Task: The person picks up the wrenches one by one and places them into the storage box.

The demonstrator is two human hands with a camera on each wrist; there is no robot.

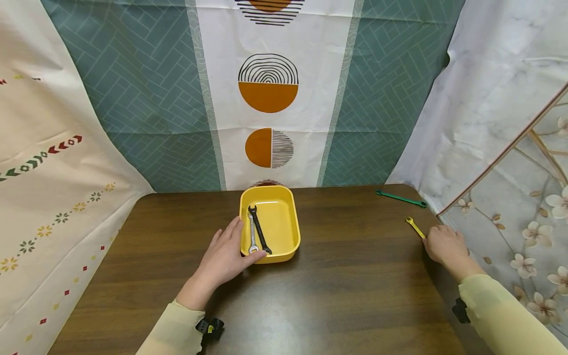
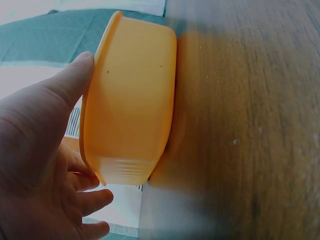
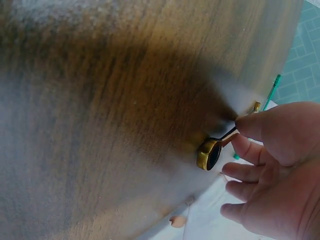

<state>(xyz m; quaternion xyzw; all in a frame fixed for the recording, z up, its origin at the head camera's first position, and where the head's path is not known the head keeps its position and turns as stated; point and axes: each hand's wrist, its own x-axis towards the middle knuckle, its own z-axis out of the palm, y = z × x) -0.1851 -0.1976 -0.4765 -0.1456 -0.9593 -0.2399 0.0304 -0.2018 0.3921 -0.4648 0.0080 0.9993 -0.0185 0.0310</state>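
Note:
A yellow plastic tray [image 1: 290, 231] stands mid-table near the back, with a black wrench [image 1: 260, 230] and a silver wrench [image 1: 252, 234] lying along its left side. My left hand [image 1: 225, 256] spreads at the tray's near left corner, thumb along the front rim and fingers beside the left wall. In the left wrist view, the thumb touches the rim of the tray [image 2: 130, 90]. Far right, my right hand [image 1: 445, 245] pinches a small yellow combination wrench [image 1: 414, 226] between thumb and index finger. Its ring end [image 3: 209, 154] shows close over the wood in the right wrist view.
A green wrench [image 1: 401, 198] lies at the table's back right corner, beyond the yellow one. The brown wooden table [image 1: 346, 291] meets a patterned cloth [image 1: 266, 118] at the back and a floral cloth [image 1: 523, 222] close along the right.

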